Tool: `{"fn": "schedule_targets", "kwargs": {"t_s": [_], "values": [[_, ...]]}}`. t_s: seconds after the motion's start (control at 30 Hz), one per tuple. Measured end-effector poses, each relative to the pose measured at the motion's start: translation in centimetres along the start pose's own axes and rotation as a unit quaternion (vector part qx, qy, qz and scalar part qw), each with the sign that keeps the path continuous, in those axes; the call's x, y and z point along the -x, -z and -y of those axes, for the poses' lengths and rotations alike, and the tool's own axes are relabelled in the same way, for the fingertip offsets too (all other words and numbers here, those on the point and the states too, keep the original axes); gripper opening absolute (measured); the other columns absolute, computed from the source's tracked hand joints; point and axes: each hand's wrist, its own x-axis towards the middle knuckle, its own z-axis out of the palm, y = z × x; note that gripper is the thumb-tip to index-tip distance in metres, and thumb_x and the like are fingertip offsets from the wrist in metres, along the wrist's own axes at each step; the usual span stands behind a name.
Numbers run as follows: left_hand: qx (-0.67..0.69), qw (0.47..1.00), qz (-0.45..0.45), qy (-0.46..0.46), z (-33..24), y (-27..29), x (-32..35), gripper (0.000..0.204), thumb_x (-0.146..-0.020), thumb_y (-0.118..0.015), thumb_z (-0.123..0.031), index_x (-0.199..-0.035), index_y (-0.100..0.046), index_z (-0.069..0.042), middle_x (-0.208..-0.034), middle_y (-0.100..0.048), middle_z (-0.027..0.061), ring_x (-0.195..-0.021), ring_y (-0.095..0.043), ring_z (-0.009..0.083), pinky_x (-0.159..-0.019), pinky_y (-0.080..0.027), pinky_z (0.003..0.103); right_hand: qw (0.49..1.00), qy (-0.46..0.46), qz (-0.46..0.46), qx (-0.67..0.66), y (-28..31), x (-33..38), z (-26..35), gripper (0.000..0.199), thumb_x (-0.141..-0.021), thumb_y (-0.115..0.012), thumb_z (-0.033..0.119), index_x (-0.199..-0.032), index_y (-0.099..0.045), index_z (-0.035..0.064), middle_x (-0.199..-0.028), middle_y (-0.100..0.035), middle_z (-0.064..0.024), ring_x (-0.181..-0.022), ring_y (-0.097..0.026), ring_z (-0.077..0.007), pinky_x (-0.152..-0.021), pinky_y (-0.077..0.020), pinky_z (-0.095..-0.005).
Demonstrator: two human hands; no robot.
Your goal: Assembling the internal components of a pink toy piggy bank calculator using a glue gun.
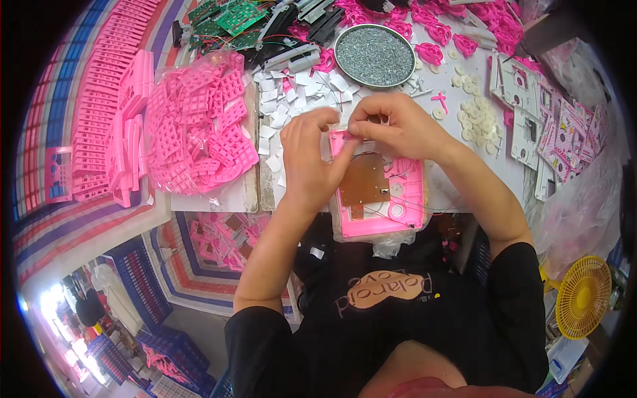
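In front of me lies an open pink plastic casing (pixel 414 192), with a brown circuit board (pixel 366 180) and thin wires inside. Clear plastic wrapping (pixel 385 244) sticks out beneath its near edge. At the casing's far left corner, my left hand (pixel 308 154) has its fingers curled and its thumb reaching toward my right fingertips. My right hand (pixel 401 127) pinches at that same far edge, thumb against forefinger. Whatever the fingertips hold is too small and covered to make out.
Beyond my hands are a round tray of small metal screws (pixel 375 56), white paper pieces (pixel 302 89) and green circuit boards (pixel 242 16). A bag of pink keypads (pixel 199 126) stands left. White discs (pixel 478 123) and white panels (pixel 524 142) lie right, above a yellow fan (pixel 584 297).
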Motion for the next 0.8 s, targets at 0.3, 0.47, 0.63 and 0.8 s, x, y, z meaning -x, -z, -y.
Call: {"fn": "schedule_targets", "kwargs": {"t_s": [0.3,0.47,0.63,0.8], "values": [[0.057,0.987,0.09,0.12,0.5,0.3,0.6,0.035,-0.081,-0.073,-0.013,-0.116,-0.067,-0.011,-0.094,-0.073,-0.0006,-0.1,-0.062,0.0201,-0.096,-0.035,0.04,0.926,0.248,-0.136,0.248,-0.6,0.9,-0.8,0.017,-0.089,-0.073,0.025,-0.091,-0.072,0.008,-0.083,-0.067,-0.0068,-0.088,-0.058,-0.0276,-0.08,-0.048,-0.0383],[-0.042,0.997,0.053,0.048,-0.4,0.3,0.6,0.021,-0.083,-0.074,-0.014,-0.103,-0.072,-0.011,-0.088,-0.072,-0.0025,-0.095,-0.062,0.0187,-0.091,-0.034,0.039,0.952,0.159,-0.166,0.203,-1.7,2.9,0.2,0.025,-0.083,-0.079,0.032,-0.088,-0.071,0.0081,-0.079,-0.065,-0.0084,-0.08,-0.06,-0.0292,-0.071,-0.048,-0.0414],[-0.099,0.993,0.063,0.004,-1.4,0.9,0.3,0.017,-0.084,-0.077,-0.014,-0.1,-0.074,-0.009,-0.089,-0.072,0.0037,-0.088,-0.065,0.0191,-0.091,-0.037,0.037,0.949,0.148,-0.159,0.227,-1.9,2.6,0.0,0.02,-0.086,-0.075,0.026,-0.086,-0.07,0.0072,-0.077,-0.064,-0.0091,-0.078,-0.061,-0.0296,-0.07,-0.0476,-0.0422],[-0.025,0.99,0.11,0.08,-1.6,1.5,0.1,0.015,-0.085,-0.077,-0.014,-0.099,-0.074,-0.009,-0.091,-0.072,0.0042,-0.089,-0.063,0.0194,-0.09,-0.037,0.037,0.897,0.266,-0.157,0.316,-1.1,2.2,-0.5,0.014,-0.085,-0.074,0.019,-0.091,-0.069,0.0065,-0.08,-0.064,-0.0072,-0.081,-0.061,-0.0288,-0.071,-0.0483,-0.0415]]}}
